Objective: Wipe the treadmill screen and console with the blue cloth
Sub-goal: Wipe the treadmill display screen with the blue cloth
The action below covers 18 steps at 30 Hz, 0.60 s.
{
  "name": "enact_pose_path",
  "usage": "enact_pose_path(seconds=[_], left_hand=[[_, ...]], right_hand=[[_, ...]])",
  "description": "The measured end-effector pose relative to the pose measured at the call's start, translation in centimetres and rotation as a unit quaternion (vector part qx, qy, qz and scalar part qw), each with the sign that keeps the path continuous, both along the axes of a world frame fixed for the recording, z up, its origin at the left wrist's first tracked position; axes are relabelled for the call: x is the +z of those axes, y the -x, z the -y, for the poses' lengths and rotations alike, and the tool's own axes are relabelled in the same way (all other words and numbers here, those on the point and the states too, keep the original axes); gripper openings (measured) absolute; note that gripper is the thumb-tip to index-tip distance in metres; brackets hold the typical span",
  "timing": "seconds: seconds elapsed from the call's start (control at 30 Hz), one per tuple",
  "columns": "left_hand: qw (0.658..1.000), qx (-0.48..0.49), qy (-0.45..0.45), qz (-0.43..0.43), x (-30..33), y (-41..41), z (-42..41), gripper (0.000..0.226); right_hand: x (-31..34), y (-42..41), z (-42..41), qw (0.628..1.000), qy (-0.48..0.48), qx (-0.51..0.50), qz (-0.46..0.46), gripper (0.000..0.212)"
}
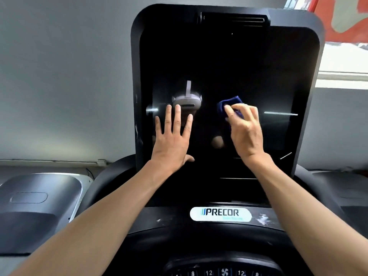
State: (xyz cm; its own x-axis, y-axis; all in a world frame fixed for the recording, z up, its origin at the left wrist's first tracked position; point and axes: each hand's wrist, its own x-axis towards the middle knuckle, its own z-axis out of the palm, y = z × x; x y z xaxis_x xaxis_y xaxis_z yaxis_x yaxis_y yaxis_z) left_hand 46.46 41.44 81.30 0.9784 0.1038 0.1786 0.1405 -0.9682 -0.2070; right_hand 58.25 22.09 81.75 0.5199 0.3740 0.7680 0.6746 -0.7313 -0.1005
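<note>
The treadmill's tall black screen (229, 62) fills the middle of the view, dark and glossy. My right hand (246, 132) presses a bunched blue cloth (229, 105) against the screen's centre-right, fingers curled over it. My left hand (172, 136) lies flat on the screen's lower left, fingers spread, holding nothing. Below the screen runs the black console (169, 222) with a white PRECOR label (220, 214) and white smudges beside it. A row of numbered buttons (217, 272) shows at the bottom edge.
A grey wall stands behind the screen. The grey hood of a neighbouring machine (37, 198) lies low on the left, another dark hood (342, 188) on the right. A bright window and a red shape (348, 26) are at the upper right.
</note>
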Motion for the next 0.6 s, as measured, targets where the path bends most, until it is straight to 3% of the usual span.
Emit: enact_pose_path(seconds=[0.13, 0.27, 0.33, 0.47, 0.53, 0.6], left_hand=[[1.000, 0.002, -0.002, 0.004, -0.1, 0.1, 0.2, 0.138], [1.000, 0.006, 0.000, -0.003, 0.0, 0.1, 0.1, 0.138], [1.000, 0.003, -0.003, -0.002, 0.1, 0.1, 0.0, 0.138], [1.000, 0.003, 0.000, 0.003, 0.0, 0.2, 0.1, 0.137], [1.000, 0.006, 0.005, 0.005, 0.1, 0.2, 0.1, 0.138], [1.000, 0.005, 0.011, 0.002, 0.1, 0.2, 0.1, 0.138]], right_hand=[[-1.2, 1.7, 0.3, 0.979, -0.156, -0.109, -0.073, 0.036], [-3.7, 3.6, -1.3, 0.999, -0.033, 0.007, -0.029, 0.034], [-2.6, 2.1, -0.1, 0.999, -0.020, 0.016, -0.025, 0.035], [-2.8, 2.4, 0.8, 0.971, -0.193, -0.109, -0.091, 0.037], [-4.5, 4.7, -1.4, 0.979, -0.160, -0.095, -0.084, 0.036], [-5.5, 5.8, -2.5, 0.996, -0.063, -0.016, -0.059, 0.037]])
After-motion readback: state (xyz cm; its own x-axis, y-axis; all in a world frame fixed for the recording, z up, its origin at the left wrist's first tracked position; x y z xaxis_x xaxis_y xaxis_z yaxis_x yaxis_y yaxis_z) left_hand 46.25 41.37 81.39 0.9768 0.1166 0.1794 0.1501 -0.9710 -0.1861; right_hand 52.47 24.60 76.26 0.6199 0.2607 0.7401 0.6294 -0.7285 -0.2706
